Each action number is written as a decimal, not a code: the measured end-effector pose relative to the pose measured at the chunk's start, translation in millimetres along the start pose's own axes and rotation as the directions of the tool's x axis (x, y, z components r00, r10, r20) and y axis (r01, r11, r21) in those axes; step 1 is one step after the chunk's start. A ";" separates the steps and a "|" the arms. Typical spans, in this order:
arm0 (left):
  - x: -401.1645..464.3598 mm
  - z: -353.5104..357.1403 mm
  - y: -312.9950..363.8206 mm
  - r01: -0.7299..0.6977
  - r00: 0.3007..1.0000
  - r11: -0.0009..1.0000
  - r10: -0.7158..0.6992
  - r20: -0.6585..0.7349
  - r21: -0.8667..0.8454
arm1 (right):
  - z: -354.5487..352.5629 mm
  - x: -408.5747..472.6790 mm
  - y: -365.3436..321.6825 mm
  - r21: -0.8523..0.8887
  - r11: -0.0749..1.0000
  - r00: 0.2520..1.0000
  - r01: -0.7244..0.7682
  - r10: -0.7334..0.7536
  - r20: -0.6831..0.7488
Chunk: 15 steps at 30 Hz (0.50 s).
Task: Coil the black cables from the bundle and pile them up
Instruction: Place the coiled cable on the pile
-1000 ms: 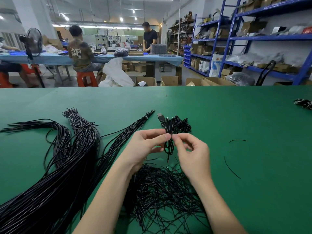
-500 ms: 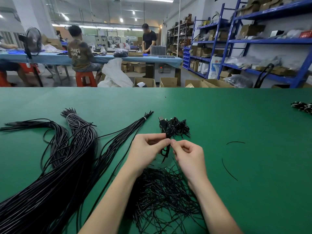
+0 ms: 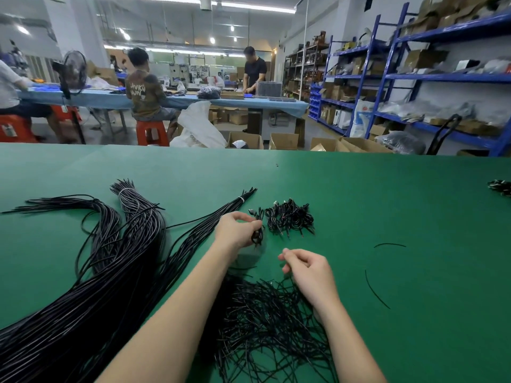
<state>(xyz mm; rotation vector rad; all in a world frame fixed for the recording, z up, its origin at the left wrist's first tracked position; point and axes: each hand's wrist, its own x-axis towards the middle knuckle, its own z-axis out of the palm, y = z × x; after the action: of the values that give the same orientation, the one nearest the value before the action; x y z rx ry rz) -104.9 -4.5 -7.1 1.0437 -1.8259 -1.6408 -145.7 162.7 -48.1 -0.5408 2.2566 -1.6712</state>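
Long black cables lie in bundles [image 3: 116, 261] across the left of the green table [image 3: 387, 205], tied with white bands near their far ends. My left hand [image 3: 237, 229] grips a small coiled black cable [image 3: 257, 230] just left of the pile of coiled cables [image 3: 290, 218]. My right hand [image 3: 307, 268] hovers nearer me with loosely curled fingers, above a heap of thin black twist ties [image 3: 271, 324]. I cannot tell whether its fingertips pinch a tie.
Two loose ties [image 3: 376, 291] lie on the table to the right. Another small dark cable heap [image 3: 500, 187] sits at the far right edge. Beyond the table are cardboard boxes, blue shelving, and people at a blue workbench.
My hands have parted. The left hand carried the coiled cable away toward the pile, and the right hand let go and dropped back toward the ties.
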 end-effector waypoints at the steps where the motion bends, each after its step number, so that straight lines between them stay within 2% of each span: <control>1: 7.8 5.6 4.1 -0.026 0.998 0.999 0.027 -0.056 0.028 | -0.8 -0.6 -0.1 0.029 1.000 1.000 -0.008 0.008 -0.001; 3: 20.4 16.4 9.7 -0.083 0.988 0.990 0.097 -0.120 0.114 | -2.1 -1.3 -0.5 0.063 0.998 1.000 -0.009 0.010 -0.006; 4: 24.8 21.8 10.3 -0.106 0.987 0.979 0.125 -0.100 0.176 | -2.0 -1.2 -0.5 0.059 0.998 1.000 -0.005 0.005 -0.007; 9: 32.2 43.8 -1.1 -0.139 0.988 0.897 0.098 0.118 0.420 | 0.1 -1.7 1.1 0.003 0.999 0.999 0.033 -0.034 0.012; 15: 29.4 51.2 -5.8 -0.252 0.941 0.838 0.096 0.325 0.484 | 0.9 0.2 2.4 0.010 0.999 0.999 0.034 -0.034 0.020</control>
<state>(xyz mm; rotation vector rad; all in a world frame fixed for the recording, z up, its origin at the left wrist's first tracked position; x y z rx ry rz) -160.5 4.1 -25.9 0.8254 -2.5774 -1.2601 -145.8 162.5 -50.7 -0.5949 2.2366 -1.6840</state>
